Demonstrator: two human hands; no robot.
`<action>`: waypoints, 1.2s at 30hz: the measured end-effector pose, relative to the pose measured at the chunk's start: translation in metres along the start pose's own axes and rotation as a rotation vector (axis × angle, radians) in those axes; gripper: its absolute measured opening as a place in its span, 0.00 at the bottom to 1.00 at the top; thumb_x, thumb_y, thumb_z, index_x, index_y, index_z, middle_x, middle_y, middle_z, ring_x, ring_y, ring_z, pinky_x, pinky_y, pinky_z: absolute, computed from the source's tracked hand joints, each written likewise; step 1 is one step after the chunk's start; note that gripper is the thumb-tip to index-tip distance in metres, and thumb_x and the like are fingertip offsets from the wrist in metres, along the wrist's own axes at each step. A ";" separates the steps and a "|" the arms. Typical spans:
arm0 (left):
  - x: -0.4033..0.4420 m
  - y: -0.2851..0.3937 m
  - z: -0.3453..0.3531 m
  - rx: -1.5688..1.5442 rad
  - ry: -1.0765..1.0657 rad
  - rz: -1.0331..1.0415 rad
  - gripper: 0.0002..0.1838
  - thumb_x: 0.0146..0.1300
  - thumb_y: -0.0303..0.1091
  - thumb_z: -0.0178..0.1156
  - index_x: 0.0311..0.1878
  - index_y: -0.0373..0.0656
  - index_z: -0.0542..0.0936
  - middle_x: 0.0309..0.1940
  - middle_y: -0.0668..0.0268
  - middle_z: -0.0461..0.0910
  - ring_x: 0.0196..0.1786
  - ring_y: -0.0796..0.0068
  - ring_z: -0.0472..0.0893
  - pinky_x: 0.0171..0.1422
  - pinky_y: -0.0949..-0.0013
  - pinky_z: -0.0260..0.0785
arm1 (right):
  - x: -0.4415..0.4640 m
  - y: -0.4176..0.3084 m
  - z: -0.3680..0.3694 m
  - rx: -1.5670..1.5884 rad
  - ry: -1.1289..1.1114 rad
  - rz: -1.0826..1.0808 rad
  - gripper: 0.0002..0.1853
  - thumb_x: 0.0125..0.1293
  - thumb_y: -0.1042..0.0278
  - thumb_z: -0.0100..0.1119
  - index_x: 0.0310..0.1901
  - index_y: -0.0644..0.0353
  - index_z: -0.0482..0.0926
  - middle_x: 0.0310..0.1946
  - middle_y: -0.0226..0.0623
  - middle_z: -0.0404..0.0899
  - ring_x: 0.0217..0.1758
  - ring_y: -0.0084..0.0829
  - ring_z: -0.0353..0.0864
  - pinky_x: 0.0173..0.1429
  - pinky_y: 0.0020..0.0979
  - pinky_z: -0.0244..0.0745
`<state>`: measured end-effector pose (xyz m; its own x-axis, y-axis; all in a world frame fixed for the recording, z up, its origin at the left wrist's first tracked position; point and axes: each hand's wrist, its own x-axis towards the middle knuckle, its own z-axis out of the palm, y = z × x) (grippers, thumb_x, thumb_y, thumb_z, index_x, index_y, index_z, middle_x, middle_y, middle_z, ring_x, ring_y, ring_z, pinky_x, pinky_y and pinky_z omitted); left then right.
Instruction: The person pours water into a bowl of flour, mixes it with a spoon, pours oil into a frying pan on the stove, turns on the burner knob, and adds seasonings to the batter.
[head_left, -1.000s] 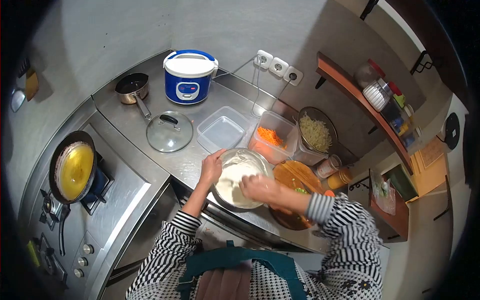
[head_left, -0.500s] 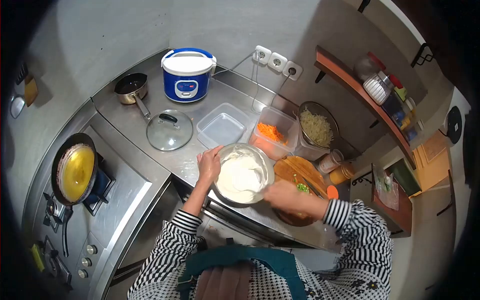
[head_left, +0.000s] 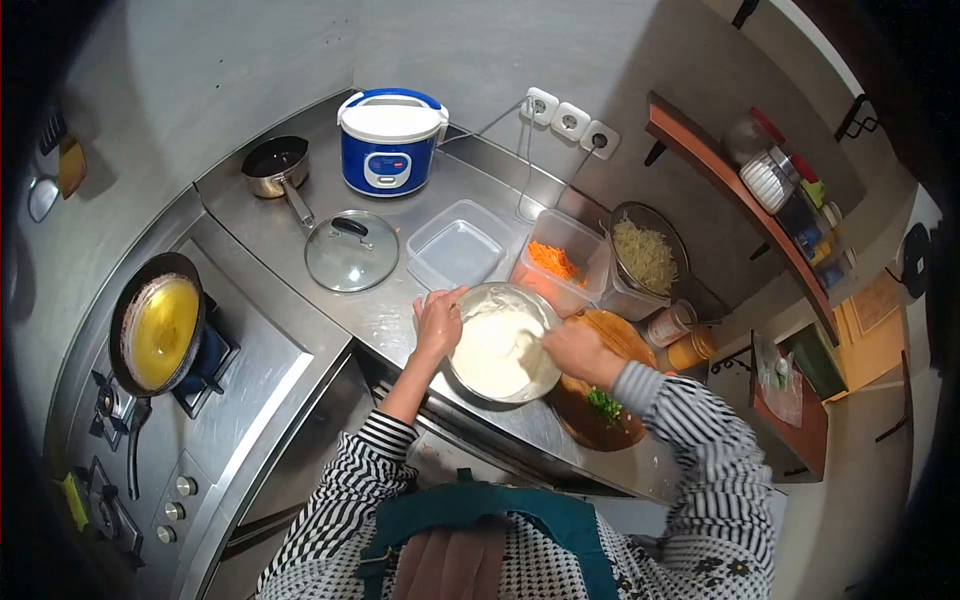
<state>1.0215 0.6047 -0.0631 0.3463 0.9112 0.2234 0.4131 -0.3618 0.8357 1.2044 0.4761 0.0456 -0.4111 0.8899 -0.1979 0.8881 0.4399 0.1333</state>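
A metal bowl point(head_left: 466, 382) of pale, thick batter point(head_left: 490, 350) stands at the counter's front edge. My left hand point(head_left: 438, 322) grips the bowl's left rim, fingers over the edge. At the right rim my right hand point(head_left: 580, 352) is closed round a utensil, whose end dips into the batter; its handle is mostly hidden in the fist. Right of the bowl lies a round wooden board point(head_left: 618, 335) with chopped green pieces point(head_left: 604, 406). Behind are a container of shredded carrot point(head_left: 552, 262) and a strainer of pale shreds point(head_left: 645, 255).
A pan of yellow oil point(head_left: 162, 330) sits on the stove at left. Behind stand a saucepan point(head_left: 275, 170), glass lid point(head_left: 350, 258), rice cooker point(head_left: 388, 150) and plastic container point(head_left: 457, 250). Jars point(head_left: 690, 350) stand right of the board, below a wall shelf point(head_left: 740, 200).
My right hand has moved from over the batter to the bowl's right rim, and the batter's surface has shifted. My left hand stays at the left rim. The camera view has moved slightly.
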 end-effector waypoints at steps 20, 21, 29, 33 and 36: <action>0.013 -0.022 0.005 -0.394 -0.048 -0.142 0.16 0.59 0.25 0.47 0.51 0.38 0.75 0.40 0.61 0.78 0.45 0.73 0.75 0.57 0.70 0.60 | -0.017 -0.020 -0.040 -0.094 0.042 -0.085 0.06 0.50 0.70 0.52 0.27 0.62 0.75 0.24 0.40 0.75 0.25 0.33 0.80 0.27 0.32 0.74; 0.016 -0.025 0.007 -0.563 -0.100 -0.203 0.16 0.61 0.25 0.47 0.52 0.35 0.74 0.41 0.63 0.79 0.43 0.76 0.76 0.53 0.74 0.64 | -0.011 -0.010 -0.048 -0.156 0.066 -0.168 0.05 0.50 0.70 0.52 0.27 0.62 0.75 0.25 0.40 0.74 0.24 0.32 0.79 0.26 0.31 0.74; 0.014 -0.024 0.017 -0.572 -0.109 -0.111 0.16 0.60 0.24 0.46 0.51 0.33 0.74 0.39 0.63 0.79 0.41 0.79 0.76 0.46 0.76 0.69 | 0.085 0.036 -0.020 -0.306 0.259 -0.275 0.07 0.52 0.67 0.51 0.25 0.59 0.76 0.27 0.36 0.76 0.26 0.32 0.79 0.27 0.33 0.74; 0.006 0.002 -0.010 -0.158 -0.091 -0.040 0.19 0.54 0.24 0.49 0.50 0.39 0.76 0.42 0.56 0.79 0.44 0.69 0.78 0.53 0.69 0.65 | 0.067 0.068 -0.032 -0.236 0.009 0.017 0.07 0.53 0.66 0.50 0.26 0.58 0.76 0.27 0.36 0.78 0.32 0.33 0.79 0.32 0.36 0.74; 0.009 0.008 -0.009 -0.077 -0.104 -0.070 0.21 0.49 0.25 0.50 0.50 0.43 0.77 0.43 0.52 0.78 0.48 0.61 0.77 0.63 0.62 0.53 | 0.058 0.068 -0.027 -0.285 -0.021 0.017 0.07 0.54 0.66 0.50 0.26 0.57 0.76 0.27 0.34 0.77 0.34 0.32 0.79 0.33 0.35 0.73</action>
<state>1.0206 0.6117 -0.0501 0.4054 0.9071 0.1132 0.3750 -0.2780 0.8844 1.2351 0.5613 0.0697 -0.3900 0.8958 -0.2132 0.7998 0.4443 0.4037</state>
